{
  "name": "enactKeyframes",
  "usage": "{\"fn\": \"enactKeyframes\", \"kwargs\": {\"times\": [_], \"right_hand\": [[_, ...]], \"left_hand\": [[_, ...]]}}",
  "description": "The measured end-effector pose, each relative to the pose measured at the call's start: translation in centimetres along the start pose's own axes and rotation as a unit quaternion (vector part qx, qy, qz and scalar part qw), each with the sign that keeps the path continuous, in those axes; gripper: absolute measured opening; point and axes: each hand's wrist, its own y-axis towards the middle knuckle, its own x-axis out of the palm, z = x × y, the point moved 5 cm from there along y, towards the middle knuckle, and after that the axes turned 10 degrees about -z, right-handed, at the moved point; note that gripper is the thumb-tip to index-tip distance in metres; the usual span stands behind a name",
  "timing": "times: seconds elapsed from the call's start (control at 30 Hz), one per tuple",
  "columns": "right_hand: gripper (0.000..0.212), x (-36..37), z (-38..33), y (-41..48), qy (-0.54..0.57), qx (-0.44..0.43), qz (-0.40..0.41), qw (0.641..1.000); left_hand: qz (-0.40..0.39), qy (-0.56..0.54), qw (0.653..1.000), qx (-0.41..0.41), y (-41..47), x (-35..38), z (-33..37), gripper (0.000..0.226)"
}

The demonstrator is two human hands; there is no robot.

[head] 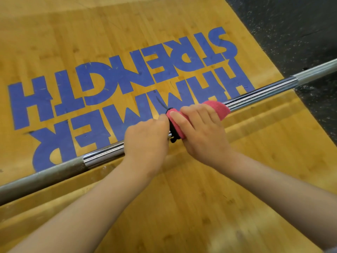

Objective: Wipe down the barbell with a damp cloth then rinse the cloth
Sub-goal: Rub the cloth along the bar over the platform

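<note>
A steel barbell (102, 154) runs across the view from lower left to upper right, shiny in its middle and dull grey toward both ends. A pink cloth (218, 108) with a black edge is wrapped around the shiny middle. My right hand (202, 132) grips the cloth around the bar, thumb on top. My left hand (145, 139) grips the bar just left of the cloth, fingers curled over it and touching the cloth's black edge.
The bar hangs above a wooden lifting platform (182, 207) printed with large blue letters (113, 84). Black speckled rubber flooring (291, 30) borders the platform at the upper right.
</note>
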Motion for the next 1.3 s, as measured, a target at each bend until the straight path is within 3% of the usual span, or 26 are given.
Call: {"fn": "enactKeyframes", "kwargs": {"times": [0.1, 0.17, 0.23, 0.3, 0.37, 0.4, 0.47, 0.57, 0.63, 0.8, 0.93, 1.03, 1.07, 1.17, 1.23, 1.3], "right_hand": [[0.042, -0.3, 3.4, -0.9, 0.002, 0.002, -0.010, 1.000], [0.046, -0.6, 6.5, -1.7, -0.015, 0.036, -0.026, 0.999], [0.046, -1.0, 9.5, -2.6, -0.037, 0.070, -0.042, 0.996], [0.040, -1.2, 11.4, -3.1, -0.049, 0.093, -0.049, 0.993], [0.034, -1.1, 11.4, -3.1, -0.038, 0.115, -0.051, 0.991], [0.033, -0.9, 11.0, -3.0, -0.029, 0.132, -0.050, 0.990], [0.033, -0.6, 9.7, -2.7, -0.009, 0.162, -0.050, 0.986], [0.034, -0.5, 5.6, -1.8, 0.023, 0.126, -0.031, 0.991], [0.036, -0.1, 1.5, -0.9, 0.032, 0.096, -0.008, 0.995], [0.039, 1.0, -2.6, -0.2, 0.003, 0.053, 0.015, 0.999], [0.036, 0.3, 1.1, -0.8, 0.009, 0.007, 0.031, 0.999], [0.036, -0.4, 5.8, -1.7, -0.004, 0.056, 0.019, 0.998], [0.038, -0.7, 7.5, -2.1, -0.018, 0.075, 0.009, 0.997], [0.038, -1.0, 11.2, -3.3, -0.045, 0.118, -0.014, 0.992], [0.034, -0.7, 11.5, -3.5, -0.032, 0.141, -0.019, 0.989], [0.031, -0.3, 10.4, -3.3, -0.009, 0.170, -0.005, 0.985]], "left_hand": [[-0.036, -0.022, 0.999, 0.031, 0.5, 0.0, 0.1, 0.021], [-0.118, -0.070, 0.989, 0.058, 1.6, 0.3, -0.2, 0.032], [-0.270, -0.174, 0.943, 0.082, 3.0, 1.0, -0.6, 0.043], [-0.402, -0.268, 0.870, 0.100, 3.6, 1.6, -1.0, 0.050], [-0.459, -0.308, 0.827, 0.107, 3.7, 1.7, -1.3, 0.050], [-0.455, -0.306, 0.830, 0.106, 3.6, 1.6, -1.4, 0.050], [-0.380, -0.270, 0.880, 0.092, 3.1, 1.1, -1.3, 0.048], [-0.115, -0.127, 0.985, 0.036, 1.4, -0.5, -0.8, 0.034], [0.017, -0.055, 0.998, 0.029, -0.5, -0.6, 0.2, 0.025], [0.099, -0.038, 0.994, 0.017, -1.0, -0.2, -0.4, 0.027], [0.030, 0.007, 0.999, 0.015, -0.4, 0.5, -0.1, 0.021], [-0.085, -0.080, 0.991, 0.067, 1.2, 0.5, -0.4, 0.030], [-0.160, -0.128, 0.975, 0.081, 2.1, 0.7, -0.6, 0.035], [-0.369, -0.267, 0.884, 0.107, 3.1, 1.2, -1.1, 0.042], [-0.414, -0.307, 0.851, 0.102, 3.1, 1.1, -1.3, 0.041], [-0.396, -0.321, 0.856, 0.086, 2.9, 0.8, -1.4, 0.039]]}}
